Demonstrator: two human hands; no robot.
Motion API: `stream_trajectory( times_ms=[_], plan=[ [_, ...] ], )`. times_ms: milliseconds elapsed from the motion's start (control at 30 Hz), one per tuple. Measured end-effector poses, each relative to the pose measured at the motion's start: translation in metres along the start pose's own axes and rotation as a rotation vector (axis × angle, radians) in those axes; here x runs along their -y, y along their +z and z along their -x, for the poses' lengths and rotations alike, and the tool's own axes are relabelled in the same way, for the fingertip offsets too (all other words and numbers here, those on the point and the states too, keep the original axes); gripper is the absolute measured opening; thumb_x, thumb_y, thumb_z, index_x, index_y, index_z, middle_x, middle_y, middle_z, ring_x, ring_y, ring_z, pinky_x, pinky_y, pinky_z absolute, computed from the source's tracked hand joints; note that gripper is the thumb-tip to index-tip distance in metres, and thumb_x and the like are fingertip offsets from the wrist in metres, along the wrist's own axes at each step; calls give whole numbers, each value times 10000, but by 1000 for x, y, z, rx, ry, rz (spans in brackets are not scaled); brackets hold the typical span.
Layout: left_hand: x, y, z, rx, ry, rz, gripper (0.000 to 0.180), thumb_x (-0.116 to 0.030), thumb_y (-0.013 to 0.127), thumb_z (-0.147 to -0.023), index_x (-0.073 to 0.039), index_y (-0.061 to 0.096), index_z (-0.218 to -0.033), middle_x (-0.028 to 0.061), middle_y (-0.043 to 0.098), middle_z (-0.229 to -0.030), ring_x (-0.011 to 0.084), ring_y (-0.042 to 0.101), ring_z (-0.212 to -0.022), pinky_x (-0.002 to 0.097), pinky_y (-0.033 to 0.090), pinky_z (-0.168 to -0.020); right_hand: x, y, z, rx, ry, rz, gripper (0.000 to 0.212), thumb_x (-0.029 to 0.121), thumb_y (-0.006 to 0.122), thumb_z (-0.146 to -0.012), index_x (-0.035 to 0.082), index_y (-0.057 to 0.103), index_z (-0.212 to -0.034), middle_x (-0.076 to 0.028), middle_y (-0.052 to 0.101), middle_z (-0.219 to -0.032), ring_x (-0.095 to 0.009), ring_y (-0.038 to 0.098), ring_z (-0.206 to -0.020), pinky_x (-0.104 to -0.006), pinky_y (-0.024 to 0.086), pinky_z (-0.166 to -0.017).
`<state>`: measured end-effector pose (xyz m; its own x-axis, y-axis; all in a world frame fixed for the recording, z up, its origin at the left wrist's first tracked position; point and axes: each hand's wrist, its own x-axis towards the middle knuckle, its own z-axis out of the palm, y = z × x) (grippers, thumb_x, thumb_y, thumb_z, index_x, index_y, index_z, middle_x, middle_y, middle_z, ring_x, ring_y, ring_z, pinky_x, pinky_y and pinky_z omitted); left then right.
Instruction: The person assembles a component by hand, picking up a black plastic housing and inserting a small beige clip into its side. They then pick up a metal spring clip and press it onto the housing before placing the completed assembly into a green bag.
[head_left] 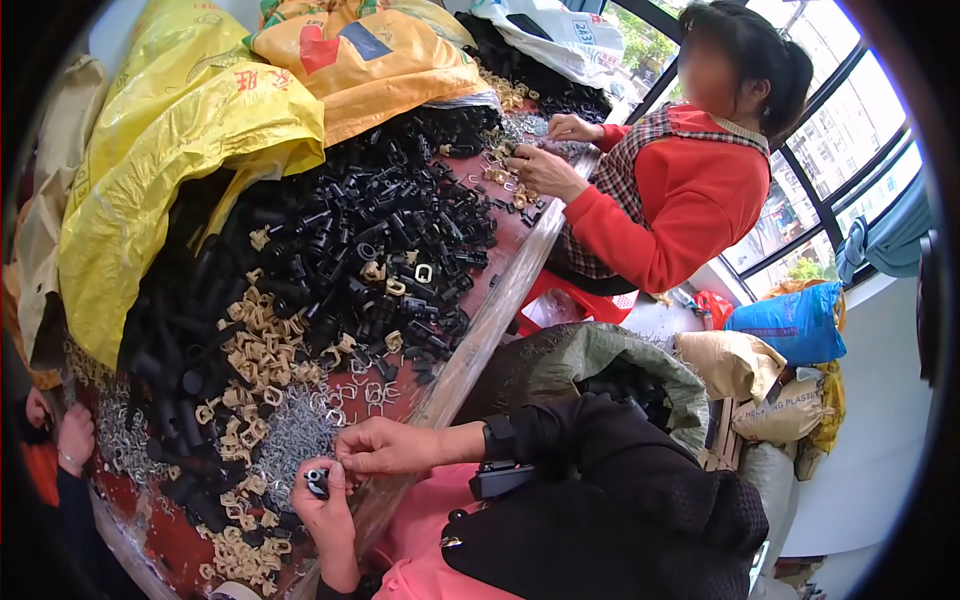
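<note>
Two co-worker's hands (75, 438) show at the far left of the frame, beside a scatter of grey metal clips (128, 440). Next to them in the upper left we see a yellow sack (190, 130), its mouth slumped open over the table. Beige clips (265, 350) run down from left of centre toward the bottom edge, touching a heap of thin metal pieces (297, 432).

Just below that heap, our left hand (328, 522) has its fingers closed round a small black part (317, 483), its round end facing up, near the wooden table edge (490, 310). Black plastic parts (345, 240) pile up above, toward the centre, under an orange sack (400, 85). Our right hand (388, 446), close to the left thumb, has thumb and forefinger together; whether they pinch anything we cannot tell.

Right of centre a green sack (540, 355) stands open on black pieces. Above it, a co-worker in red (690, 200) bends over the table's far end, and a blue sack (790, 322) sits at the right.
</note>
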<state>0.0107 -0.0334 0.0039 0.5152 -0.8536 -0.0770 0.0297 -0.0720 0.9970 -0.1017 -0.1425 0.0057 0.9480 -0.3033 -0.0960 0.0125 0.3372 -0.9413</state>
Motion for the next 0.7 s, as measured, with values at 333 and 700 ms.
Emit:
stream_trajectory(
  times_ms=[333, 700],
  plan=[
    [-5, -2, 2, 16, -121, -53, 99, -128, 575, -782, -35, 547, -762, -21, 489, -561, 50, 432, -492, 199, 350, -453, 1, 2, 7, -155, -61, 237, 120, 138, 508, -826, 24, 506, -787, -28, 529, -665, -91, 503, -606, -231, 419, -549],
    [6, -13, 3, 96, -331, 445, 159, -133, 535, -812, -10, 528, -911, 29, 535, -680, 89, 493, -562, 197, 391, -494, 0, 2, 0, -118, 243, -240, 149, 188, 527, -839, 42, 500, -820, 3, 493, -661, -43, 400, -519, -160, 310, -463]
  ],
)
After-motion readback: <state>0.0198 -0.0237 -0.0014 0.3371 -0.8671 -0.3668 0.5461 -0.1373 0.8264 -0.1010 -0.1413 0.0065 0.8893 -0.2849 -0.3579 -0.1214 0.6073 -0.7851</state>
